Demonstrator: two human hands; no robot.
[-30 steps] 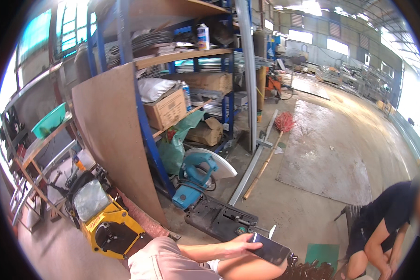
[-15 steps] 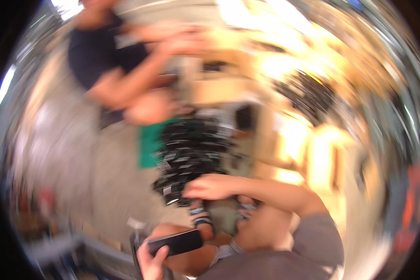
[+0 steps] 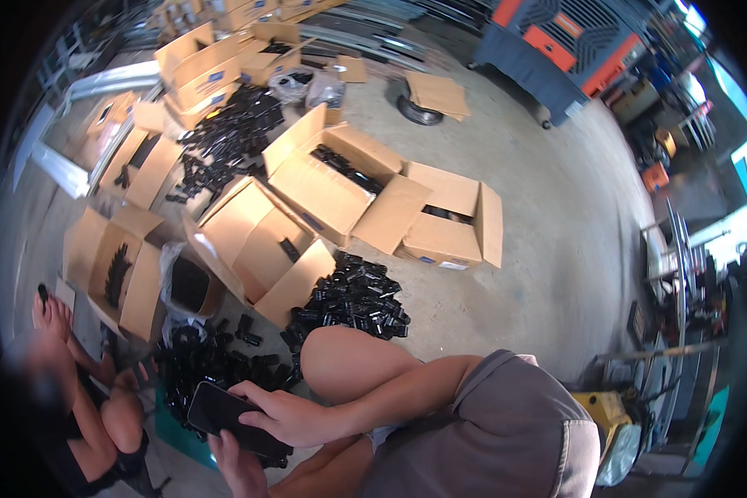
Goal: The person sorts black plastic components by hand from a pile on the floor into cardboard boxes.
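Note:
A dark-screened smartphone (image 3: pixel 216 410) is in front of me, above the heap of small black parts (image 3: pixel 216 355). My left hand (image 3: pixel 239 470) grips its near edge, the thumb up against it. My right hand (image 3: pixel 289 417) reaches across from the right, fingers bent over the phone's right side and touching it. Part of the phone is hidden behind these fingers. A second pile of glossy black parts (image 3: pixel 353 300) lies beyond my knee. At the far left, a co-worker's hands (image 3: pixel 51 315) hold a small black piece.
Several open cardboard boxes (image 3: pixel 319 178) with black parts stand ahead. Another black heap (image 3: pixel 236 124) lies behind them. Cardboard (image 3: pixel 440 93) covers a coil at the back. A wheeled grey-orange machine (image 3: pixel 548 58) stands far right. Beneath the near heap is a green sheet (image 3: pixel 178 436).
My view has swung to the right, so the co-worker now appears at the lower left. My right hand has moved from over the black heap onto the smartphone; the left still holds it.

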